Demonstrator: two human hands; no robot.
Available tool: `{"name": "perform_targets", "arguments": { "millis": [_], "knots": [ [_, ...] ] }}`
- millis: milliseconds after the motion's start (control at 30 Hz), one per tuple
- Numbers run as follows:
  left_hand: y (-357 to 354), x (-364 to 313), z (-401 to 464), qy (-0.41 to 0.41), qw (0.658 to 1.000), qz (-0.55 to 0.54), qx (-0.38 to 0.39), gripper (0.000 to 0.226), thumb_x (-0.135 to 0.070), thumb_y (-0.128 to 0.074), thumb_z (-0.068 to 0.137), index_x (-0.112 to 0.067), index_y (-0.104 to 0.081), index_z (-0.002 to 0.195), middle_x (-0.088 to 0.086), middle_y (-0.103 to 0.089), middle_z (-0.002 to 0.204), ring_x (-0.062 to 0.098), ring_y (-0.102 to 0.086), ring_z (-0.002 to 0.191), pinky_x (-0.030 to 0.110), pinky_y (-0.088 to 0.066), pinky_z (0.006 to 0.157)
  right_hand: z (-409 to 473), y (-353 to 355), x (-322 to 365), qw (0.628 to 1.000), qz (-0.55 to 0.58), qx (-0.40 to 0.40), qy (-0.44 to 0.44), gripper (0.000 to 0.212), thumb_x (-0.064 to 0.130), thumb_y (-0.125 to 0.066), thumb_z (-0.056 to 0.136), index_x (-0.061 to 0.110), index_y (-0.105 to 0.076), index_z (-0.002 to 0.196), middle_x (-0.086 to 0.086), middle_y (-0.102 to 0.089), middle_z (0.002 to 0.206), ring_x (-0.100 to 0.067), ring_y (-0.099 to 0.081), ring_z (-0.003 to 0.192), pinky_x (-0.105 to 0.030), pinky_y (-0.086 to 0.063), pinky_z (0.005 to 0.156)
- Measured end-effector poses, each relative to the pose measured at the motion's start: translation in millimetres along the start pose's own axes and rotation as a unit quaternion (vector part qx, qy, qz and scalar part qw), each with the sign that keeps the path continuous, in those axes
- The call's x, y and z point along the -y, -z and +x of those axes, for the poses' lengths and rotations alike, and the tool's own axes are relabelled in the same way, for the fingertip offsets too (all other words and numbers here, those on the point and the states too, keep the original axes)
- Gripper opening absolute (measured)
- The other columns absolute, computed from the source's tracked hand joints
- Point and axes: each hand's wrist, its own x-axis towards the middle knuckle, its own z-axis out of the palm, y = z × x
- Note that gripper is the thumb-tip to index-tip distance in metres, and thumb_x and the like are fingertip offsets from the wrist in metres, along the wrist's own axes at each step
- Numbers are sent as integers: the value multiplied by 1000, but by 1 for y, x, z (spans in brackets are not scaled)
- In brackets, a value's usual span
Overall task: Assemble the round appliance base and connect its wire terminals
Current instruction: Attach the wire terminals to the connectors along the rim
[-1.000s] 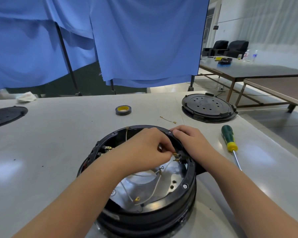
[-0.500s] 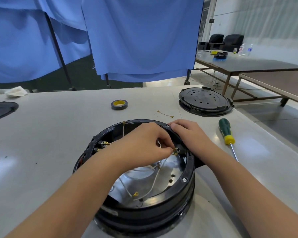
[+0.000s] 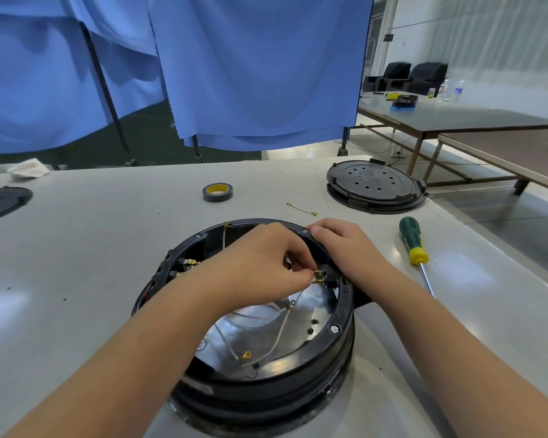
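The round black appliance base stands open side up at the table's near middle, a shiny metal plate inside. My left hand reaches over its middle and pinches a brass wire terminal at the connector on the right inner wall. My right hand grips the base's far right rim beside that connector, thumb on top. White wires with a loose yellow ring terminal lie on the plate. More terminals sit at the left inner wall.
A green and yellow screwdriver lies right of the base. A black round cover sits at the far right, a tape roll and a short loose wire behind the base. Another black disc is at the left edge.
Both hands stay at the right inner connector; the left fingers have shifted slightly on the brass terminal. The camera view has tilted a little.
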Motion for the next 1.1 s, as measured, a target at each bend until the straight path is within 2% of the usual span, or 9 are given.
{"name": "perform_targets", "arguments": {
  "millis": [167,367,533,733,867,1100],
  "knots": [
    [0,1,0,7,1000,-4,2,14,-17,-64,78,-27,-75,76,-12,-69,69,1,-56,59,12,-45,56,1,0,-1,1000,1,1,1,20,14,-50,92,19,-67,83,5,-66,84,-14,-61,86,-31,-46,82],
    [-2,0,1,-3,1000,9,3,13,-18,-65,84,-25,-76,84,-12,-71,76,5,-61,70,16,-49,66,2,-1,-1,1000,1,-3,1,19,14,-50,92,17,-66,83,5,-66,82,-12,-59,83,-28,-46,78],
    [-3,-1,3,-10,999,44,3,10,-20,-66,87,-23,-76,87,-9,-71,83,7,-63,79,30,-51,79,3,-3,-1,1000,6,-5,1,20,12,-49,92,13,-67,84,2,-66,84,-15,-59,84,-32,-45,81],
    [-6,-5,4,-30,992,119,-10,10,-22,-63,87,-22,-73,88,-9,-67,84,12,-60,80,35,-50,77,5,-4,-1,1000,0,-5,-2,22,7,-45,93,7,-67,92,-3,-66,93,-16,-58,90,-30,-44,83],
    [-8,-9,3,-39,987,152,-19,12,-21,-61,87,-21,-73,89,-6,-66,87,14,-59,82,36,-49,78,6,-5,-2,1000,-1,0,-5,24,6,-44,93,4,-68,96,-8,-67,97,-21,-60,95,-35,-46,86],
    [-7,-8,3,-25,993,112,-18,13,-17,-60,84,-19,-73,85,-6,-69,81,13,-63,79,36,-52,76,6,-3,-6,1000,7,6,-9,22,9,-45,92,10,-68,90,-4,-68,93,-20,-61,92,-36,-47,86]
  ]
}}
